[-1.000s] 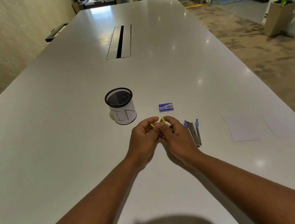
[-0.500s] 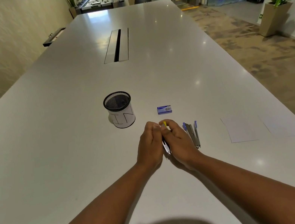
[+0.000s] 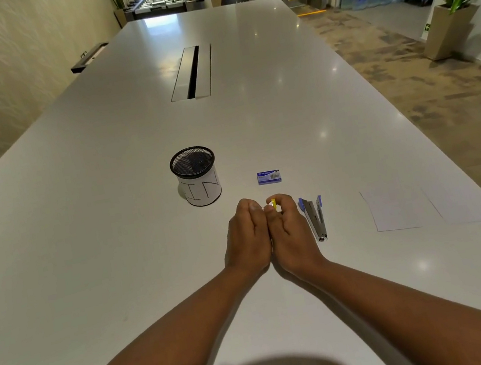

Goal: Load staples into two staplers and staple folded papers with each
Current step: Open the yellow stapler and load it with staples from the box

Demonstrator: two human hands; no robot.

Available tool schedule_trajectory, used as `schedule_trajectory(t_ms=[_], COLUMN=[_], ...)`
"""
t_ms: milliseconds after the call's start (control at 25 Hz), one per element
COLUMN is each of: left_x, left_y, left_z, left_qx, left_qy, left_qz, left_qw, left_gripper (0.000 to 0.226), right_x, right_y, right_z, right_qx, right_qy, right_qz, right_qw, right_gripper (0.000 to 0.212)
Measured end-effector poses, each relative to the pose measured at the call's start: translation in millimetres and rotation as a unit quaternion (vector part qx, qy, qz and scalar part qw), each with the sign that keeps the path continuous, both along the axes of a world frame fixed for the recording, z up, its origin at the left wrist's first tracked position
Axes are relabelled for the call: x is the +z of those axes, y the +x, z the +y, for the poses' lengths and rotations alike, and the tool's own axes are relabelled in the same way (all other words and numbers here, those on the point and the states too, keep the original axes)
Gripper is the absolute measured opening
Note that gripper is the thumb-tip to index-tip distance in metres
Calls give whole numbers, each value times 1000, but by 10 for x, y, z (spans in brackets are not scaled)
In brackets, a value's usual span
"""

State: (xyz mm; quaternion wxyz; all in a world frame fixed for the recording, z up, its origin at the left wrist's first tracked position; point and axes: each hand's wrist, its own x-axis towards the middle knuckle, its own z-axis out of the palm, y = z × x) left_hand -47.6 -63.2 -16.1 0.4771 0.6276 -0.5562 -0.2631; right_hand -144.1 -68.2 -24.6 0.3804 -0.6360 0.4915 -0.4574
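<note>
My left hand (image 3: 247,236) and my right hand (image 3: 289,231) are pressed side by side low over the white table (image 3: 82,242). Between them they grip a yellow stapler (image 3: 273,203); only its yellow tip shows above my right fingers, the rest is hidden. A blue and silver stapler (image 3: 314,217) lies just right of my right hand. The small blue staple box (image 3: 268,176) sits beyond my hands. Two white paper sheets (image 3: 398,209) lie flat farther right.
A black mesh cup (image 3: 195,175) with a white paper label stands left of the staple box. A cable slot (image 3: 192,71) runs along the table's middle. The table's right edge and carpeted floor lie beyond the papers.
My hands have closed together around the yellow stapler and sunk a little toward the table; less of the yellow shows now. The camera tilted slightly.
</note>
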Motion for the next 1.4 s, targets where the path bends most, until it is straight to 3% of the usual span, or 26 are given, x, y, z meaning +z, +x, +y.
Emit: schedule_trajectory(t_ms=[280,520,640,760,1200,1320,1400], left_x=[-9,-77,-54,-31,-63,-73,-57], left_y=[-15,212,280,305,282,260,242], left_z=[-68,-167,-174,-196,-258,-223,-209], left_qx=[44,9,18,37,41,-8,-2], left_qy=[6,53,46,41,81,79,82], left_qz=[68,241,262,279,297,257,212], left_qw=[997,969,964,959,951,963,974], left_gripper=[29,26,25,26,25,23,6], right_x=[102,61,74,86,53,-11,-42], right_y=[-12,-13,-28,-56,-204,-214,-217], right_z=[10,3,38,103,392,410,423], right_qx=[-66,-74,-94,-90,-119,-112,-100], right_qy=[-32,-20,-18,0,2,-19,-42], right_qz=[-53,-94,-138,-146,94,140,183], right_qw=[996,993,986,985,988,984,977], right_gripper=[12,15,10,19,11,11,12])
